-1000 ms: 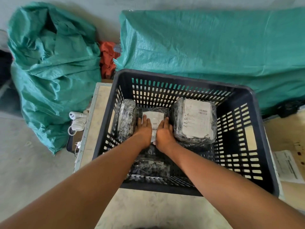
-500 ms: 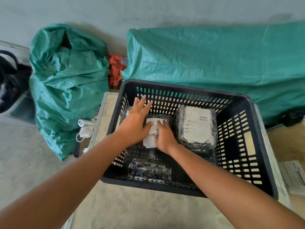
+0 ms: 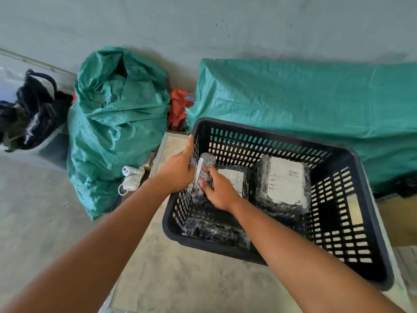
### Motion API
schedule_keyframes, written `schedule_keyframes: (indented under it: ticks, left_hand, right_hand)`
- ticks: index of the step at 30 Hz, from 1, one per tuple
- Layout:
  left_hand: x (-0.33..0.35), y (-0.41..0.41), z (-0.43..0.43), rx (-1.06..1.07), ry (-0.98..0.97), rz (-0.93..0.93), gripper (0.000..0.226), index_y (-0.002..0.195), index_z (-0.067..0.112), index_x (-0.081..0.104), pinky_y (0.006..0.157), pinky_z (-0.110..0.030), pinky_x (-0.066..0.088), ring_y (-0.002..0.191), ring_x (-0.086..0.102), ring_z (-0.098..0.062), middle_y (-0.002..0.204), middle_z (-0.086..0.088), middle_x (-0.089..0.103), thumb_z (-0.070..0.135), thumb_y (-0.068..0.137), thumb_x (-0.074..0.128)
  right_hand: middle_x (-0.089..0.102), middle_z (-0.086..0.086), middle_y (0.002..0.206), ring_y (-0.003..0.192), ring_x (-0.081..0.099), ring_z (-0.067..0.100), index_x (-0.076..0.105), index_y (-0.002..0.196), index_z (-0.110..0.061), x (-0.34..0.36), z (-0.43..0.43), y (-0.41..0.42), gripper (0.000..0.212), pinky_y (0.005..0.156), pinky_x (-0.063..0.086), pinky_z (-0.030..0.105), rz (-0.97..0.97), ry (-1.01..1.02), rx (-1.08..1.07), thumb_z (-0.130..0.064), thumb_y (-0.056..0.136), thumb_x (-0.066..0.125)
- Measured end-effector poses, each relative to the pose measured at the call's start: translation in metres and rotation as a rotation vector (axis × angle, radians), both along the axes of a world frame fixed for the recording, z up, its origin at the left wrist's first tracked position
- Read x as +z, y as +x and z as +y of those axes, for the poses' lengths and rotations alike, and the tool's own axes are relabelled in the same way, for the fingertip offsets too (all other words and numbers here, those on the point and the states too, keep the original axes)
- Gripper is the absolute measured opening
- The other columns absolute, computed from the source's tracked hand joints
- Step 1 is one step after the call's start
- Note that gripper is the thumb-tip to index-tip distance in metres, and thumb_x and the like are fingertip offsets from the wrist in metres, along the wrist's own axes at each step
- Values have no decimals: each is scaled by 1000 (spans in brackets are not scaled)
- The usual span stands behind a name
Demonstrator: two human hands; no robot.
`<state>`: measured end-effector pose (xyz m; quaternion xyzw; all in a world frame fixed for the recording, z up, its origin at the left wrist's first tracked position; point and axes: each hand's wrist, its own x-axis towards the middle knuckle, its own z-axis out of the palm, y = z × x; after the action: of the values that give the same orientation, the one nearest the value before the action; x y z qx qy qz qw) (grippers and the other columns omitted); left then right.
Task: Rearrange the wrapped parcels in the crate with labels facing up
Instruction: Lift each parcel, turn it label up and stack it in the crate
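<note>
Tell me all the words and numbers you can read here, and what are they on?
None can be read.
Big parcel: white label with a barcode and printed lines, too small and blurred.
Middle parcel: white label, print too faint.
Parcel held on edge by the left hand and right hand: label seen edge-on, unreadable.
White plug: dark marks, unclear.

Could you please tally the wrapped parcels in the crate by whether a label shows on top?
Label facing up: 2
Held on edge by both hands: 1
No label showing: 1
Total: 4
</note>
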<state>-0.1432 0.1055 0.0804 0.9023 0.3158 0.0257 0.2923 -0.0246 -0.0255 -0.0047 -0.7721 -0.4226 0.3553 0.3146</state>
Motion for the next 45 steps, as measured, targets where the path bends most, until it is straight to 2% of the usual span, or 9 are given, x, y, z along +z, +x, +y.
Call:
schedule_keyframes:
  ticks: [4, 7, 14, 20, 28, 31, 39, 41, 45]
  left_hand:
    - [-1, 2, 1, -28, -68, 32, 92, 161, 26, -15, 63, -26, 37, 71, 51, -12, 98, -5, 57, 13, 97, 51]
    - [-3, 3, 2, -46, -85, 13, 92, 161, 26, -15, 70, -31, 38, 73, 51, -15, 111, -16, 63, 14, 99, 52]
    - [-4, 2, 2, -50, -80, -15, 89, 162, 22, -13, 73, -31, 37, 81, 51, -20, 113, -18, 62, 12, 99, 49]
    - [5, 3, -3, -6, -119, 38, 99, 160, 29, -16, 58, -25, 37, 72, 54, -13, 97, -10, 58, -3, 91, 47]
    - [13, 4, -10, 29, -85, 81, 95, 161, 27, -15, 66, -27, 38, 73, 54, -19, 81, -3, 53, -1, 93, 45]
    - [15, 4, -14, 66, -81, 83, 93, 161, 31, -13, 56, -24, 35, 65, 52, -12, 78, -2, 54, 0, 94, 44]
    - [5, 7, -9, 46, -46, 59, 87, 162, 27, -9, 89, -39, 45, 99, 61, -29, 135, -23, 58, 9, 99, 48]
    - [7, 7, -9, 21, 62, 75, 81, 163, 25, -5, 117, -47, 32, 145, 36, -39, 164, -19, 26, 24, 104, 50]
    - [30, 18, -33, 26, 53, -340, 71, 161, 37, 20, 122, -42, 10, 157, -3, -24, 171, -5, -1, 45, 101, 56]
  right_hand:
    - [66, 6, 123, 90, 71, 18, 32, 154, -31, 4, 4, -5, 66, 80, 55, 35, 40, -27, -77, -33, 100, 69]
    - [50, 5, 143, 84, 74, 24, 28, 158, -49, 9, 12, -11, 76, 55, 63, 33, 178, -48, -190, -20, 101, 69]
    - [59, 20, 146, 111, 67, 28, 23, 159, -38, 6, 16, -20, 89, 97, 52, 37, 11, -60, -188, -34, 92, 80]
    - [55, 8, 151, 114, 54, 10, 38, 159, -31, 0, 8, -12, 82, 74, 42, -2, 154, 108, -314, -15, 91, 81]
    - [54, -17, 133, 88, 72, 17, 48, 142, -54, 41, -26, 35, 66, 69, 65, 42, 117, 315, -379, -24, 89, 70]
    - [47, -34, 124, 90, 68, 1, 50, 133, -63, 80, -50, 57, 62, 61, 64, 31, 178, 368, -357, -31, 83, 65]
    - [68, -8, 136, 108, 70, 0, 65, 124, -65, 135, -96, 91, 55, 74, 55, 18, 255, 503, -338, -36, 78, 65]
    - [73, -6, 128, 106, 72, 6, 67, 122, -62, 140, -100, 89, 53, 76, 55, 23, 278, 496, -362, -37, 76, 67]
    - [80, -2, 110, 98, 76, 15, 62, 127, -63, 137, -104, 80, 59, 77, 60, 31, 331, 531, -443, -27, 81, 68]
